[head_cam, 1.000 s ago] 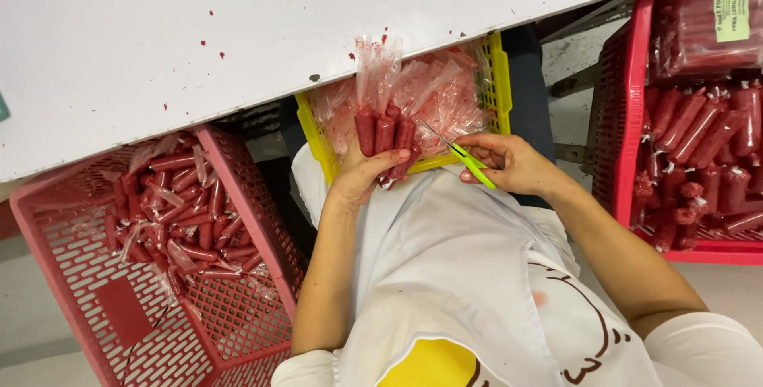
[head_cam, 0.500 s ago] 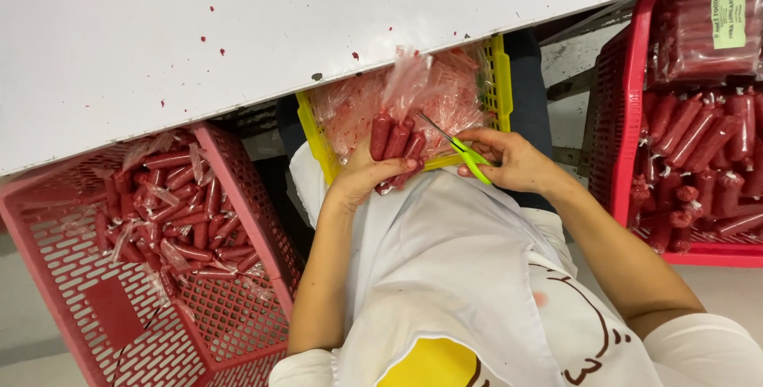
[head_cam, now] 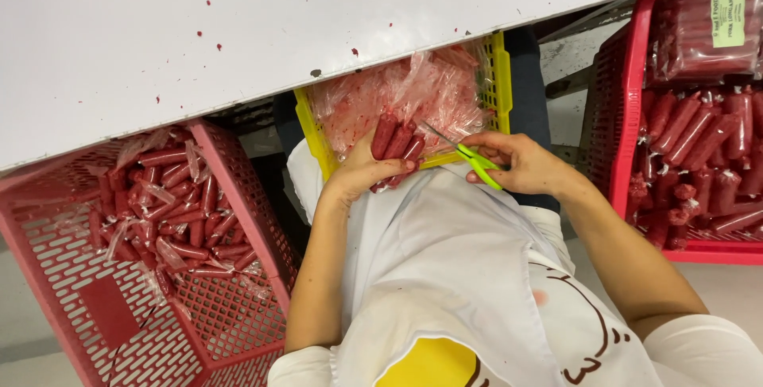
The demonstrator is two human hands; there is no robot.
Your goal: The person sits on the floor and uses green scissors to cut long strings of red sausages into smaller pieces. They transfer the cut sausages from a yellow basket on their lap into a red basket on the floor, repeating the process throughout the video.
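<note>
Our left hand (head_cam: 362,171) grips sausages (head_cam: 397,142) over the yellow crate (head_cam: 499,77); right hand (head_cam: 520,163) clasps scissors (head_cam: 469,156).

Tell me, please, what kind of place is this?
Probably a food-packing workroom. Red crates hold many loose sausages, the left hand holds a bunch over a yellow crate of plastic wrappers, and the right hand holds scissors.

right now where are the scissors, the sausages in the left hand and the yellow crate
scissors (head_cam: 477,162), head view, on the green handle
sausages (head_cam: 400,142), head view, on the middle one of the bunch
yellow crate (head_cam: 502,77), head view, on its right rim
left hand (head_cam: 362,171), head view, on the back of the hand
</note>
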